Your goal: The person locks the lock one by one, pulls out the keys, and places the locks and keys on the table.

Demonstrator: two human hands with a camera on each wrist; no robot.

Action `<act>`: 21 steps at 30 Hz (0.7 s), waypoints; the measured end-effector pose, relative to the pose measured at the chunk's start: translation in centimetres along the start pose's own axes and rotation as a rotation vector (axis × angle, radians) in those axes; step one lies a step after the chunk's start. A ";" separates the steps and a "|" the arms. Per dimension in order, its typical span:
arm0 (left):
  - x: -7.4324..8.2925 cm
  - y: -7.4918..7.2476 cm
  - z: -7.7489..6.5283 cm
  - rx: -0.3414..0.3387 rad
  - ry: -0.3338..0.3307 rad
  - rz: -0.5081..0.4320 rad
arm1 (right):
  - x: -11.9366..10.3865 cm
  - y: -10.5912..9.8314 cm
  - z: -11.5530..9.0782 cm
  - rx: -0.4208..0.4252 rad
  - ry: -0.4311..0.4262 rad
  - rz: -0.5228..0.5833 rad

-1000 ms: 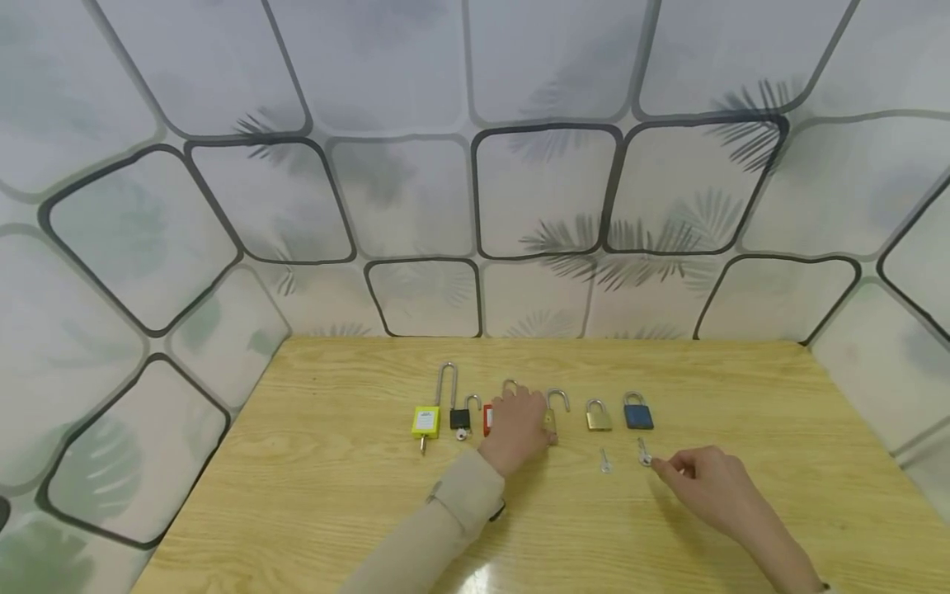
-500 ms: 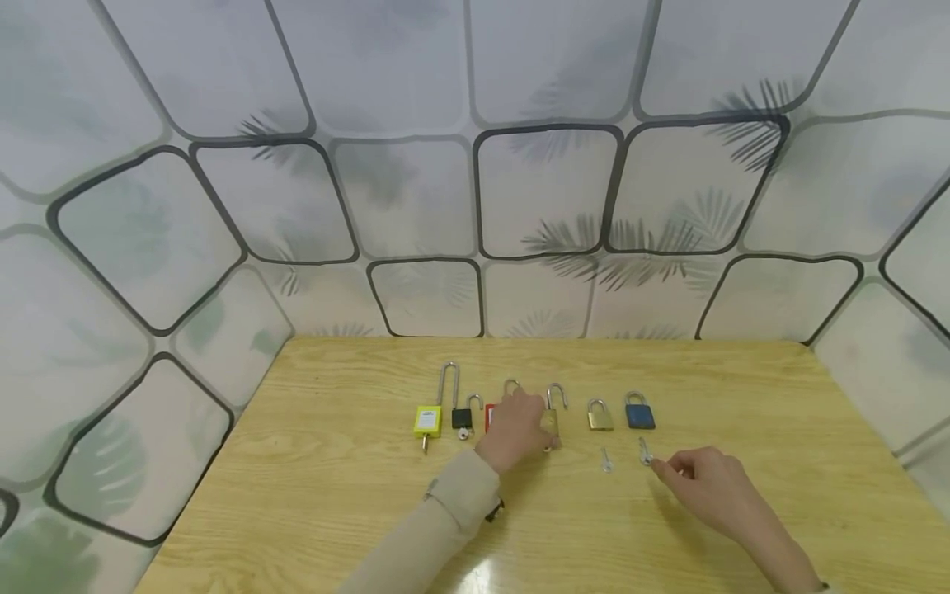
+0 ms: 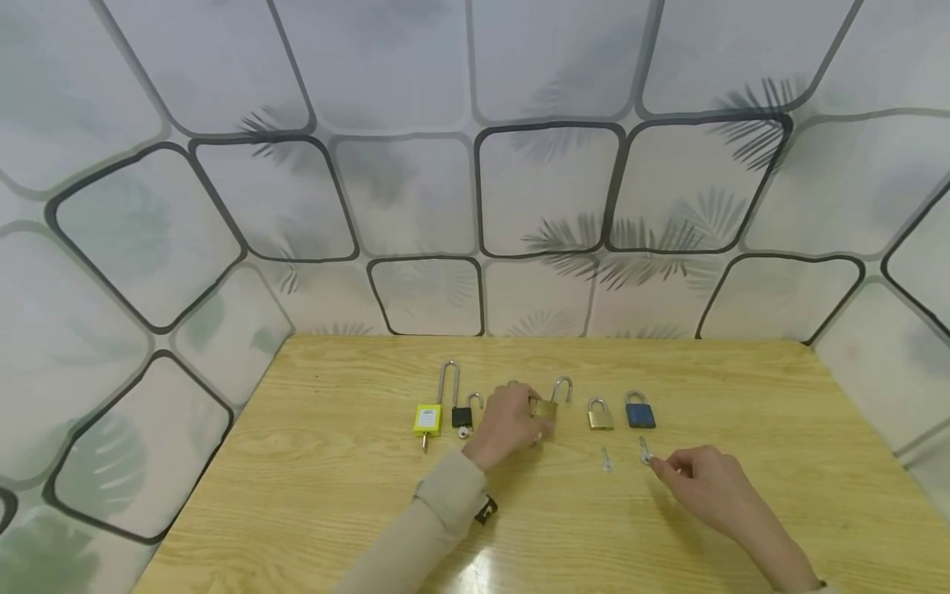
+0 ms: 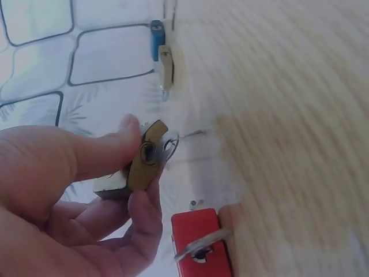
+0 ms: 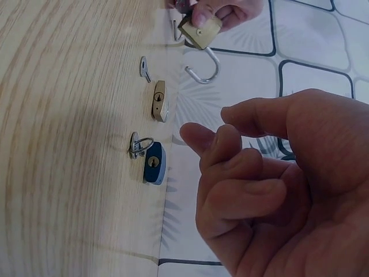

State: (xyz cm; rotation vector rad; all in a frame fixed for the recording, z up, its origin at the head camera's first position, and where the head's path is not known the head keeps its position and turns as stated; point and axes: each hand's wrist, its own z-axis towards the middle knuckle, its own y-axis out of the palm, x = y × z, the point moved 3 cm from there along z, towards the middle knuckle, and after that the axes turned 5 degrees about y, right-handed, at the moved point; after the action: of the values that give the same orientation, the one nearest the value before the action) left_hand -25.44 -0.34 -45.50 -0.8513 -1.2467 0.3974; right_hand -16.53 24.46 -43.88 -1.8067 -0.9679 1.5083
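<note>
My left hand (image 3: 508, 421) pinches a brass padlock (image 3: 545, 408) between thumb and fingers; its shackle stands open. In the left wrist view, a key (image 4: 169, 145) sits in the bottom of that padlock. My right hand (image 3: 701, 487) hovers at the right with its fingers loosely curled and nothing between them. Close to its fingertips lie the keys (image 5: 137, 145) on a ring, below a blue padlock (image 3: 641, 415). Left of that, a smaller brass padlock (image 3: 600, 420) has its shackle closed, with a single key (image 3: 607, 460) in front of it.
A yellow padlock (image 3: 427, 420) with a long shackle and a black padlock (image 3: 462, 417) with its shackle open lie to the left. The red padlock (image 4: 196, 231) is behind my left hand in the head view. A patterned wall (image 3: 534, 297) borders the wooden table (image 3: 326, 478) behind.
My left hand has shifted slightly left and turned the brass padlock, tilting its body and open shackle to the right. My right hand has barely moved.
</note>
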 end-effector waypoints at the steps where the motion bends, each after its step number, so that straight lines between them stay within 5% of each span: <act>1: -0.1 -0.1 0.0 0.009 0.003 -0.024 | 0.0 0.0 0.0 0.000 0.001 0.000; 12: -0.7 -0.8 -0.4 0.032 -0.059 -0.200 | -0.1 -0.2 0.0 0.009 -0.009 0.002; 21: -0.5 -1.0 -1.2 0.014 -0.098 -0.321 | -0.9 -0.7 0.2 0.097 -0.060 0.013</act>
State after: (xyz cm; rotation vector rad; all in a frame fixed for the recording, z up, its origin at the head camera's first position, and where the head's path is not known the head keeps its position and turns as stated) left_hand -24.71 -1.76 -45.17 -0.6111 -1.4430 0.1904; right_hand -16.88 24.13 -42.89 -1.7111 -0.8973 1.5978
